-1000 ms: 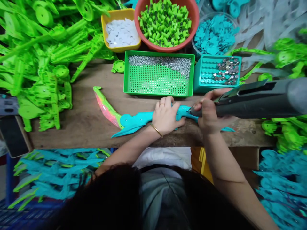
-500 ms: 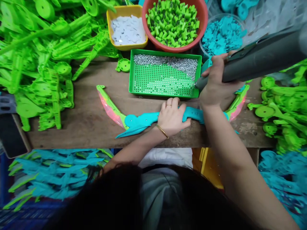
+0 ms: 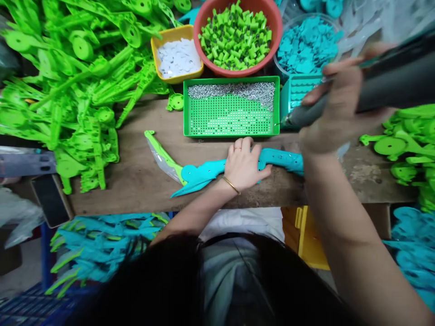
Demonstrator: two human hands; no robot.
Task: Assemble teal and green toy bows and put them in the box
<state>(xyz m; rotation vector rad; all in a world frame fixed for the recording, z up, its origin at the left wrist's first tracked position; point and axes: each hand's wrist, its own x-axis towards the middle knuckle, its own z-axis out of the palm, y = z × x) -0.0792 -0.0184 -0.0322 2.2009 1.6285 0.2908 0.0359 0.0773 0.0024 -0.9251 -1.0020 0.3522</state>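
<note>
A blue plastic toy bow (image 3: pixel 205 171) with green end limbs lies flat on the wooden bench. My left hand (image 3: pixel 242 164) is over its middle, fingers curled across the far edge and thumb along the near side, pinning it down. My right hand (image 3: pixel 335 113) is closed round a dark electric screwdriver (image 3: pixel 390 81), held sideways above the bench. The driver's thin bit points left at the right end of a green perforated tray (image 3: pixel 231 131), which holds small silver screws (image 3: pixel 234 91). My right forearm hides the bow's right end.
Behind the tray stand a yellow tub (image 3: pixel 199 74) of white pieces, a red bowl (image 3: pixel 277 31) of green-and-black parts and a clear tub of blue pieces (image 3: pixel 306 45). Green parts (image 3: pixel 81 99) heap on the left; more (image 3: pixel 390 147) lie right. A phone (image 3: pixel 50 199) rests at the left edge.
My right hand and the screwdriver have moved right, the bit drawing back slightly from the tray. The bow's clear limb pieces glowed pink before and now look unlit. The view has shifted slightly.
</note>
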